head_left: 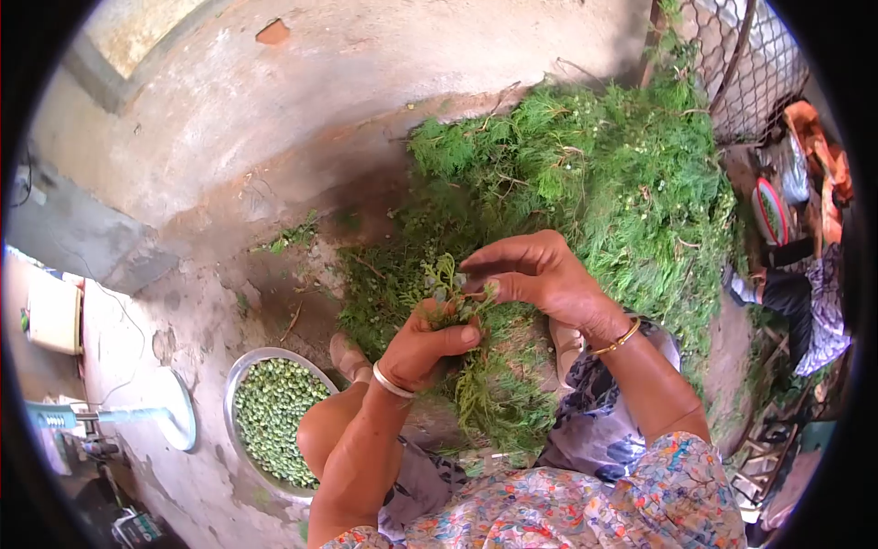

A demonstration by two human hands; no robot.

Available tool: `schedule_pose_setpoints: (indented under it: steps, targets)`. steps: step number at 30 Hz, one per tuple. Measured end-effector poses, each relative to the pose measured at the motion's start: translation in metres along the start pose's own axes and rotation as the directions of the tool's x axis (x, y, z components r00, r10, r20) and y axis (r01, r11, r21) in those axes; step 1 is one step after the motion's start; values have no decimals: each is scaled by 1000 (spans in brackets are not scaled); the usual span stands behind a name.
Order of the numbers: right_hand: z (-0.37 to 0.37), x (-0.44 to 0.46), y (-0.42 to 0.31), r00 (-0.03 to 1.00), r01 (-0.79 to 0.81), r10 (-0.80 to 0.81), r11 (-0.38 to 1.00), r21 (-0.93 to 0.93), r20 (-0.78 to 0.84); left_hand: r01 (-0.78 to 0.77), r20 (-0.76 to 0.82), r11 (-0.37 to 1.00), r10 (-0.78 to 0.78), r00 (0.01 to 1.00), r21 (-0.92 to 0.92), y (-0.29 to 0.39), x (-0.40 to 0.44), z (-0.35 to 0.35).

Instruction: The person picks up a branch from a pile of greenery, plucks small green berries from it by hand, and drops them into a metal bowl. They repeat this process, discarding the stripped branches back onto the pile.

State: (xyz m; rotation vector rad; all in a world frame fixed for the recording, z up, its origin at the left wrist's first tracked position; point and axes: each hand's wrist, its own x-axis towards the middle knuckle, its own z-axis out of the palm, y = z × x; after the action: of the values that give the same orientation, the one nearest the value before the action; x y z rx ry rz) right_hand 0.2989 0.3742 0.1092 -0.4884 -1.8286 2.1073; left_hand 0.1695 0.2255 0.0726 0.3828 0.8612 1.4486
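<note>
My left hand is closed around a leafy conifer sprig, which stands up past the thumb and fingers. My right hand meets the sprig from the right, its thumb and fingertips pinched close together at the small cones; the exact contact is hard to see. More cut conifer greenery hangs and lies below the hands, between my knees. To the left of my left forearm, a round metal basin holds many small green cones.
A large heap of conifer branches spreads ahead and right, against the wall. A pale blue fan stand is at left. Wire mesh leans at upper right. Another person's patterned clothing shows at the right edge.
</note>
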Motion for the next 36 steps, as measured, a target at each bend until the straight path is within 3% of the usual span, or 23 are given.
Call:
schedule_pose_setpoints:
  steps: [2, 8, 11, 13, 14, 16, 17, 18, 20, 21, 22, 24, 26, 28, 31, 36]
  targets:
    - [0, 1, 5, 1000, 10, -9, 1000, 20, -4, 13, 92, 999, -18, 996, 53, -4, 6, -4]
    - [-4, 3, 20, 998, 38, -39, 999, 32, 39, 90, 85, 989, -100, 991, 118, -8, 8, 5]
    - [-1, 2, 24, 992, 112, -116, 992, -64, -50, 93, 72, 985, -105, 992, 146, -16, 10, -5]
    - [2, 3, 34, 916, 275, -375, 844, -461, -140, 97, 45, 982, -106, 993, 160, -14, 12, -5]
    - [0, 3, 34, 917, 272, -372, 845, -460, -141, 97, 18, 980, -102, 995, 174, -12, 12, -4]
    - [-8, 7, 26, 823, 129, -329, 902, -413, -462, 118, -21, 973, -116, 993, 199, -12, 6, -1]
    - [-14, 6, 16, 842, 72, -179, 972, -224, -509, 137, -59, 965, -127, 990, 224, -13, 4, -1]
    - [-17, 2, 11, 844, 71, -178, 972, -223, -507, 137, -62, 965, -127, 990, 222, -13, 4, -2]
    - [-19, -2, 8, 943, -151, 179, 981, 119, -281, 111, -32, 978, -107, 994, 176, -13, 6, -4]
    - [-15, -5, 11, 953, -202, 231, 967, 155, -197, 114, -37, 978, -109, 993, 175, -12, 6, -3]
    - [-14, -5, 12, 953, -205, 234, 966, 157, -194, 105, -27, 976, -102, 994, 191, -11, 7, -1]
    - [-12, -7, 12, 970, -237, 236, 972, 6, 62, 96, -19, 974, -95, 995, 204, -10, 9, -1]
    - [-9, -7, 9, 960, -274, 273, 962, 10, 64, 106, 5, 958, -111, 994, 265, -10, 9, -2]
    - [-9, -5, 17, 992, -67, 80, 990, -125, 96, 112, 3, 960, -117, 993, 255, -15, 10, -6]
    - [-10, -3, 19, 991, 56, -22, 965, -258, 133, 154, -1, 949, -160, 987, 276, -10, 11, -3]
    - [-10, -3, 25, 987, -8, 68, 924, -383, 144, 226, -19, 883, -240, 971, 411, -11, 13, -3]
